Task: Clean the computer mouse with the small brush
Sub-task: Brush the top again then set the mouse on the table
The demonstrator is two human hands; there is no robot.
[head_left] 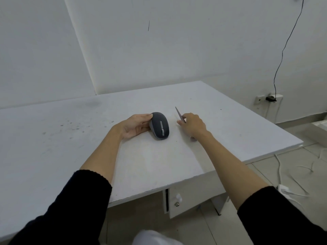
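A dark grey computer mouse (160,125) with a lighter strip down its middle lies on the white table (70,131), near the centre. My left hand (135,126) cups its left side, thumb on the far end. To the right, my right hand (192,124) is closed around the small brush (179,114), whose thin handle points up and away. The brush head is hidden under the hand, with a small bit showing near the wrist. The brush is a short gap from the mouse.
The table's right edge and front corner fall off to a tiled floor with white cables (290,181). A small drawer unit (177,200) sits under the table. A black cord runs down the wall to a socket (269,99).
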